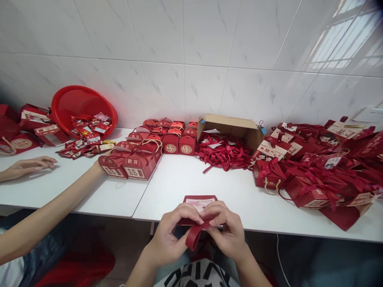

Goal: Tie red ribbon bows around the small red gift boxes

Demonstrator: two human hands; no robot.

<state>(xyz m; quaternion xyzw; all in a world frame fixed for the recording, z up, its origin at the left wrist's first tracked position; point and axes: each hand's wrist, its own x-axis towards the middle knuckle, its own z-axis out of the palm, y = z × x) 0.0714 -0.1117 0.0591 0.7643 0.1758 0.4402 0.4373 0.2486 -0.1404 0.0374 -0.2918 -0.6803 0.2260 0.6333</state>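
At the table's front edge, a red gift box (pixel 188 198) with a pale pink panel is partly hidden behind my fingers. A dark red strap (pixel 194 237) loops down toward me from it. My left hand (pixel 173 227) is closed, its thumb and fingertips pinching the strap's left side. Close beside it, my right hand (pixel 227 229) is closed too, gripping the strap's right end near the box. The fingertips of both hands almost meet, and my fingers cover the spot where strap and box join.
Red ribbons (pixel 224 157) spill from a cardboard carton (pixel 233 121). Finished-looking red boxes (pixel 140 163) stand in rows at centre-left. More beribboned boxes (pixel 311 187) are heaped right. A red basin (pixel 64 103) of wrapped sweets lies tipped. A co-worker's arm (pixel 62 211) reaches in from the left.
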